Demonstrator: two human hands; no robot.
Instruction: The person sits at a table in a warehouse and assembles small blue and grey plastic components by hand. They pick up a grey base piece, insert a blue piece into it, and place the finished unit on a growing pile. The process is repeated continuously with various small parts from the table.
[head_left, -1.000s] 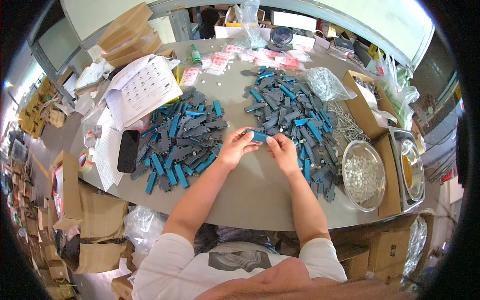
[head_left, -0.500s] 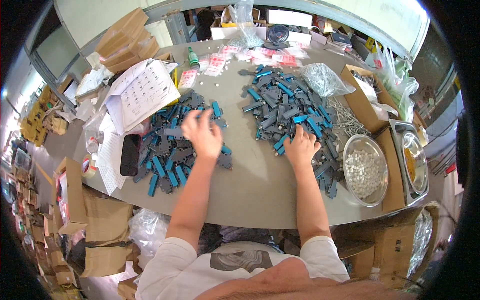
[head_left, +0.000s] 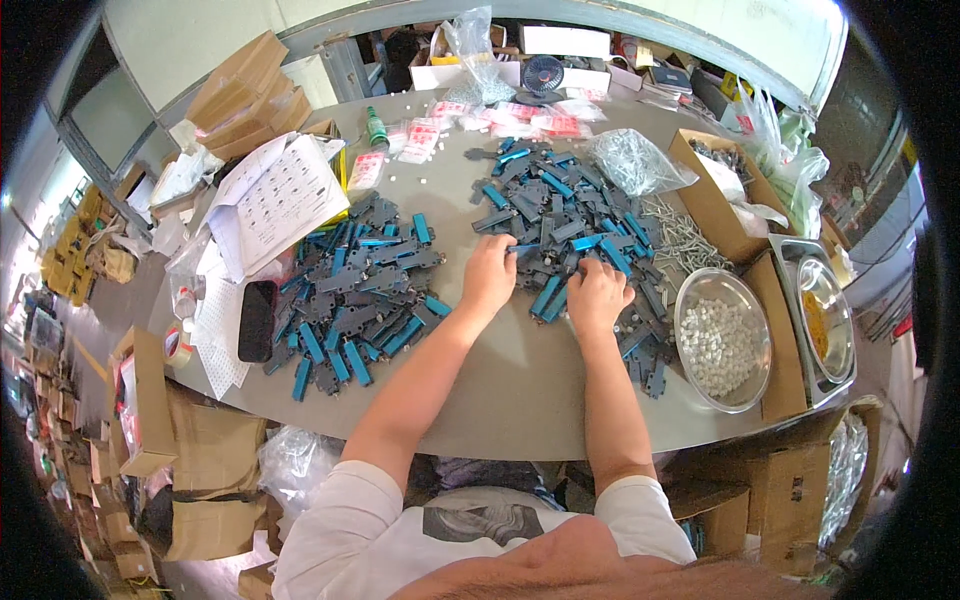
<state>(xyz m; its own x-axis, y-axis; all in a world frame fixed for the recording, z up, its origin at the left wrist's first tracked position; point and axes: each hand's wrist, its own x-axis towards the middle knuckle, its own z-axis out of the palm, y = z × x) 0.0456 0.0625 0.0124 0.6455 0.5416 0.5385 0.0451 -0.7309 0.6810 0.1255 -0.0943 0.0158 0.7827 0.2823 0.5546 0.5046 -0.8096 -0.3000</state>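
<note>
My left hand (head_left: pixel 488 277) is at the left edge of the right-hand pile of dark grey and blue plastic parts (head_left: pixel 560 200). Its thumb and fingers pinch one narrow blue-and-grey part (head_left: pixel 523 248), which points to the right. My right hand (head_left: pixel 598 300) rests low on the same pile, fingers curled and pressed together; what they hold, if anything, is hidden. Beside its thumb lie blue parts (head_left: pixel 545 296). A second pile of similar parts (head_left: pixel 350 290) spreads over the left side of the table, apart from both hands.
A steel bowl of small white pieces (head_left: pixel 722 340) stands right of the pile, near loose screws (head_left: pixel 685 230) and a cardboard box (head_left: pixel 720 200). At left lie a black phone (head_left: pixel 258 320) and printed sheets (head_left: pixel 285 195). Small bags (head_left: pixel 520 120), a green bottle (head_left: pixel 376 128) and a fan (head_left: pixel 542 75) are at the back.
My left hand has moved right, from the left pile to the edge of the right pile, and now pinches a part. My right hand stays at the right pile.
</note>
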